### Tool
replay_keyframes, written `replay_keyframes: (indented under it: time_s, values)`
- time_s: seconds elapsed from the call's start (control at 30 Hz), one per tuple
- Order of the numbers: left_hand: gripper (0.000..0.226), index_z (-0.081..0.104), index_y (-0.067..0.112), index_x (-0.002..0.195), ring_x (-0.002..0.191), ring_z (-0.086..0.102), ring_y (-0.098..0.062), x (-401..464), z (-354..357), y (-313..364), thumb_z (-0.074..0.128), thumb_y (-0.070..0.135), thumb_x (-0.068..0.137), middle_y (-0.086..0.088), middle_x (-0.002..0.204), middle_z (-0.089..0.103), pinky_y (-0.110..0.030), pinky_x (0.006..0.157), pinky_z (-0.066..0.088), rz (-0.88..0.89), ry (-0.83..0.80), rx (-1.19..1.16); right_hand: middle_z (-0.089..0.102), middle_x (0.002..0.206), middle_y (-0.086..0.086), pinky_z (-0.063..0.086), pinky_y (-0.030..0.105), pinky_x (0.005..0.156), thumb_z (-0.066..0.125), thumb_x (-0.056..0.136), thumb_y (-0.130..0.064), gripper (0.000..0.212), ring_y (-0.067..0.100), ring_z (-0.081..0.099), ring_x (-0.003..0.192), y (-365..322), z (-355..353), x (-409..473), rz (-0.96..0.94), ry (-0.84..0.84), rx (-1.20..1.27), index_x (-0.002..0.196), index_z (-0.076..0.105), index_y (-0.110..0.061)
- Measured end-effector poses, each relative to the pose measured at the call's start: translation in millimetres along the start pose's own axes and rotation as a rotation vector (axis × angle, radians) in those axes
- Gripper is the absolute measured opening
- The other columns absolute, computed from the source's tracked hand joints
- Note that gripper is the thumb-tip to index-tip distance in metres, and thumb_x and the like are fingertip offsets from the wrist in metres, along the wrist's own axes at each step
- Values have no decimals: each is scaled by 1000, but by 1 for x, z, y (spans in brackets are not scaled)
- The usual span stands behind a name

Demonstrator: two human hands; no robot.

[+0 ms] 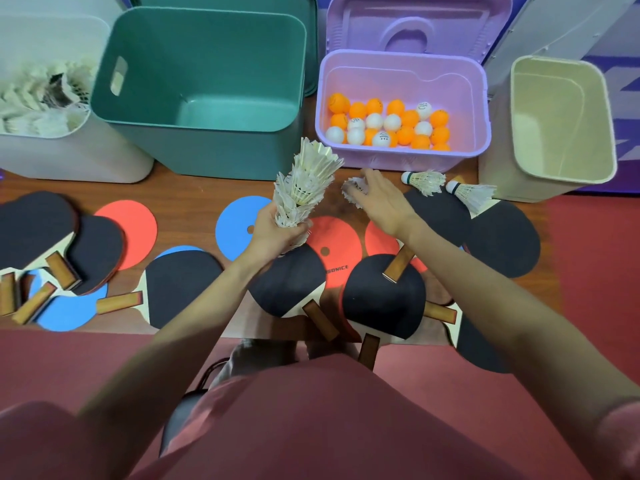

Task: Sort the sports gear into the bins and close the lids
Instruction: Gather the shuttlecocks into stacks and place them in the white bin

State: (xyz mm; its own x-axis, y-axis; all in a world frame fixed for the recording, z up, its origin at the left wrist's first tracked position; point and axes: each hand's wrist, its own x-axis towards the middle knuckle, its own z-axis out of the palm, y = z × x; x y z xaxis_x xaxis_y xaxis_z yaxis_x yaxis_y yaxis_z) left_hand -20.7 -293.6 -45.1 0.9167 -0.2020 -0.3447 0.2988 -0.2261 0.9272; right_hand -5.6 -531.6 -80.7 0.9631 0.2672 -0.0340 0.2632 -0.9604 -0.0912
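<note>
brown wooden board (194, 188), red floor mat (595, 258), purple floor beyond (620, 84)

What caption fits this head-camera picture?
Left hand grips stacked shuttlecocks; right hand picks up another shuttlecock.

One readable word, on a red disc

The red disc (334, 252) lying on the bench between the black paddle faces carries dark capital letters along its lower part that read "SONICE"; a paddle (287, 280) covers the start of the word, so it may be longer. Several of the white table tennis balls (382, 138) in the purple bin (403, 161) bear small dark printed marks, and one or two orange ones do as well, but these are too small and blurred to read.
</note>
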Motion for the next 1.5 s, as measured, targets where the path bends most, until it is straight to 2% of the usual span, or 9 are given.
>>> replay_keyframes:
  time_s: [0.1, 0.27, 0.47, 0.67, 0.8, 1.03, 1.27, 1.4, 1.5]
  values:
    - [26, 58, 9, 99, 55, 55, 5, 0, -4, -1, 70, -3, 80, 11, 72, 60, -10, 51, 40, -6, -13, -14, 43, 131, 21, 33, 40, 94, 36, 97, -20, 35, 35, 40, 118, -5, 7, 10, -103, -48, -84, 126, 48, -6]
    - [29, 58, -3, 105, 54, 54, 4, 1, -11, -3, 72, -2, 80, 10, 71, 59, -9, 50, 40, -13, -6, -14, 53, 77, 4, 40, 30, 61, 78, 54, 10, 24, 28, 56, 76, 2, -1, 17, 136, -40, 68, 72, 62, 4]
    - [26, 60, 10, 99, 58, 54, 1, 5, -14, -6, 75, 5, 79, 11, 71, 60, -14, 51, 40, -12, -20, 2, 48, 99, 13, 40, 25, 80, 64, 87, -23, 18, 25, 47, 100, -5, -27, -7, 456, 403, 518, 84, 68, -6]
    - [17, 57, 1, 92, 44, 48, 5, 6, -4, -5, 68, -6, 82, 19, 50, 54, -7, 46, 35, -6, -93, 30, 48, 102, 6, 45, 23, 77, 57, 92, -15, 13, 18, 53, 100, -25, -97, -26, 420, 765, 934, 80, 61, -17]
    - [30, 54, 19, 81, 47, 49, 0, 6, 5, 3, 68, -9, 80, 15, 52, 56, -16, 47, 39, -1, -139, 23, 50, 101, 7, 41, 18, 75, 57, 93, -16, 17, 8, 52, 96, -37, -114, -28, 374, 693, 1019, 79, 60, -26]
    - [26, 53, 6, 89, 48, 51, 0, 11, 25, 25, 66, -13, 79, 2, 65, 55, -16, 46, 41, 42, -201, -21, 46, 109, 7, 35, 7, 82, 55, 91, -19, 9, 1, 48, 97, -38, -105, -34, 338, 432, 1058, 84, 60, -22]
    - [35, 58, 10, 99, 68, 61, 9, 14, 38, 24, 74, -8, 75, 8, 86, 64, -11, 65, 48, 75, -175, 17, 45, 122, 7, 46, 34, 95, 62, 89, -27, 30, 23, 54, 110, -13, -108, -48, 308, 552, 944, 118, 64, -24]
    - [35, 59, 9, 101, 67, 61, 9, 14, 40, 24, 74, -8, 75, 7, 85, 65, -12, 64, 49, 66, -186, 30, 53, 112, 8, 47, 24, 77, 56, 89, -14, 29, 19, 58, 95, 21, -75, -60, 553, 673, 804, 117, 60, -11]
    - [34, 58, 7, 100, 64, 60, 9, 13, 41, 27, 73, -10, 75, 6, 83, 63, -10, 61, 48, 81, -183, 50, 53, 108, 8, 46, 31, 73, 56, 83, -13, 36, 20, 57, 83, 43, -37, -63, 870, 466, 757, 118, 50, -5]
